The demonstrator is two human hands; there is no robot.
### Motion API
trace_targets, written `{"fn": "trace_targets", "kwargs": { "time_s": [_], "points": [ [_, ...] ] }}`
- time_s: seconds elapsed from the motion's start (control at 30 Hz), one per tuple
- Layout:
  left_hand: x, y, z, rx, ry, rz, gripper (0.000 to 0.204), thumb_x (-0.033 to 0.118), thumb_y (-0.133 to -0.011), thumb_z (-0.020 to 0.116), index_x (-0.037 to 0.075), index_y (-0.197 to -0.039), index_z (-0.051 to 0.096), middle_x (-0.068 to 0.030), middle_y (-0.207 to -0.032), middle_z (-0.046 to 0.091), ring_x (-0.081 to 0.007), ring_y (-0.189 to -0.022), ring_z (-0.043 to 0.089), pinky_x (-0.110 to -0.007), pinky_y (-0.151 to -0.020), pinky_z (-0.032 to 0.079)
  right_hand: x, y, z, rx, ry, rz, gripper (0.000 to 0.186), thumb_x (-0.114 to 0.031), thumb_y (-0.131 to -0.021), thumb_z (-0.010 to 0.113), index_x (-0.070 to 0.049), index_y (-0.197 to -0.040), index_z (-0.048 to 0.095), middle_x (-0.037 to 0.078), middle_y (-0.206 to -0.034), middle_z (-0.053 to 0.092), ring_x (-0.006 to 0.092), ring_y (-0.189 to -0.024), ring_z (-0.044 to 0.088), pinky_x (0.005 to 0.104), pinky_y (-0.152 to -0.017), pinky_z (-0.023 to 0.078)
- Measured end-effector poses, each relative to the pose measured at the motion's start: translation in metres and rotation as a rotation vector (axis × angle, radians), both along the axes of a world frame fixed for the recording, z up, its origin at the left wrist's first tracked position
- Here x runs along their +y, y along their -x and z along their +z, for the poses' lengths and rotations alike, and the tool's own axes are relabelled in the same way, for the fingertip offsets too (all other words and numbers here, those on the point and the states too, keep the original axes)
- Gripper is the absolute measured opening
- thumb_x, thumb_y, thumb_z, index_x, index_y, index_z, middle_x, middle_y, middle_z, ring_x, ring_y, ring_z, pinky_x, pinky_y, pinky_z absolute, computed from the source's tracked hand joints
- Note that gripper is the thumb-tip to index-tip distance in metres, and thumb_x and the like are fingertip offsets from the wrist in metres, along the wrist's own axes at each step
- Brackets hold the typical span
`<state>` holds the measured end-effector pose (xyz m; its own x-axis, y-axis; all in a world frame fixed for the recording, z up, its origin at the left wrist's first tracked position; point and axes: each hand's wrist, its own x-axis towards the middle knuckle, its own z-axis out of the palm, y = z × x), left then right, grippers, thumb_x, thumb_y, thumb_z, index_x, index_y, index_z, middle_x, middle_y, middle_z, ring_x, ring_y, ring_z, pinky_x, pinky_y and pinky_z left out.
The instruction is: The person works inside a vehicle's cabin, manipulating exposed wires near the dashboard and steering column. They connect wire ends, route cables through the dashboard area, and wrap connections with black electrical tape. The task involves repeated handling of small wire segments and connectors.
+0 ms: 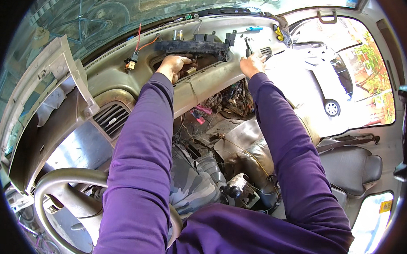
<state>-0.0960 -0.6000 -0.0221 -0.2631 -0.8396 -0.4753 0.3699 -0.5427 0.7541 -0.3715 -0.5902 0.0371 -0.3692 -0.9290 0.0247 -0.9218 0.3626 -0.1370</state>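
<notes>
While my right hand [253,66] is wrapped around the lower part of a dark tool [248,49], which looks like pliers, its upper part stands free above the fist. The fingers hide the handles, so how far these are squeezed I cannot tell from here. My left hand [173,67] is at the near side of the dashboard opening [210,64], with its fingers bent inward over the cavity; whether they pinch something, I cannot tell.

The relation which matters most, in my judgement, is this: the opening lies to the left of the tool, and the left hand is the nearer one, already at it, whereas the right hand is beyond its right end. The tool's long axis points away from me, toward the windshield, and the opening's long axis runs sideways along the dashboard, so the two are roughly crossed.

Just behind the opening, a long black part [193,47] lies also sideways. Farther out, a blue object [255,28] rests beyond the tool, and a relay with wires [131,63] sits to the left of the left hand.
</notes>
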Motion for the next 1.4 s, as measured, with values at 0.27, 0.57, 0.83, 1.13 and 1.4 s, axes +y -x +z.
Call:
{"fn": "trace_targets", "kwargs": {
  "time_s": [0.27, 0.57, 0.83, 1.13, 1.4],
  "points": [
    [0.005, 0.002, 0.006, -0.005, -0.014, 0.021, 0.015, 0.0, -0.098, 0.057, -0.003, -0.108, 0.068, -0.013, -0.102, 0.073, -0.0216, -0.092, 0.072, -0.036, -0.081, 0.063, 0.03, -0.043, 0.014, 0.128, 0.207, 0.3, 0.052, -0.033, -0.089, 0.067, -0.006, -0.133, 0.057, 0.031, -0.141, 0.048, 0.0465, -0.131, 0.048, 0.0575, -0.107, 0.04],
    [-0.003, -0.002, -0.008, -0.168, 0.078, -0.08, 0.016, 0.007, -0.09, 0.064, -0.001, -0.102, 0.072, -0.0135, -0.098, 0.073, -0.0239, -0.085, 0.07, -0.037, -0.073, 0.056, 0.06, -0.148, 0.003, -0.245, 0.121, 0.723, 0.036, -0.033, -0.079, 0.071, -0.005, -0.1, 0.076, 0.022, -0.094, 0.073, 0.0395, -0.09, 0.071, 0.0463, -0.086, 0.056],
    [-0.016, 0.007, -0.023, -0.134, 0.1, -0.104, 0.021, 0.012, -0.093, 0.063, -0.004, -0.104, 0.072, -0.0129, -0.1, 0.074, -0.0257, -0.086, 0.071, -0.037, -0.079, 0.055, 0.049, -0.155, -0.016, -0.215, 0.083, 0.484, 0.028, -0.025, -0.079, 0.066, -0.006, -0.097, 0.078, 0.02, -0.102, 0.074, 0.0381, -0.103, 0.07, 0.0462, -0.094, 0.052],
    [0.009, -0.015, -0.001, 0.024, -0.01, 0.061, 0.008, 0.008, -0.093, 0.062, 0.005, -0.097, 0.069, -0.0095, -0.099, 0.074, -0.0198, -0.09, 0.071, -0.035, -0.074, 0.056, -0.018, -0.025, 0.021, -1.079, 0.518, 0.017, 0.015, -0.013, -0.09, 0.065, -0.002, -0.096, 0.074, 0.004, -0.08, 0.07, 0.0123, -0.069, 0.061, 0.0296, -0.062, 0.046],
    [0.007, 0.001, 0.002, -0.041, 0.026, -0.009, 0.014, 0.015, -0.096, 0.067, 0.005, -0.104, 0.072, -0.0091, -0.099, 0.075, -0.0206, -0.096, 0.071, -0.036, -0.083, 0.053, -0.059, 0.044, 0.022, -0.725, 0.181, 0.076, 0.065, -0.039, -0.098, 0.061, 0.001, -0.146, 0.042, 0.016, -0.14, 0.057, 0.0334, -0.13, 0.053, 0.0458, -0.11, 0.04]
  ]
}}
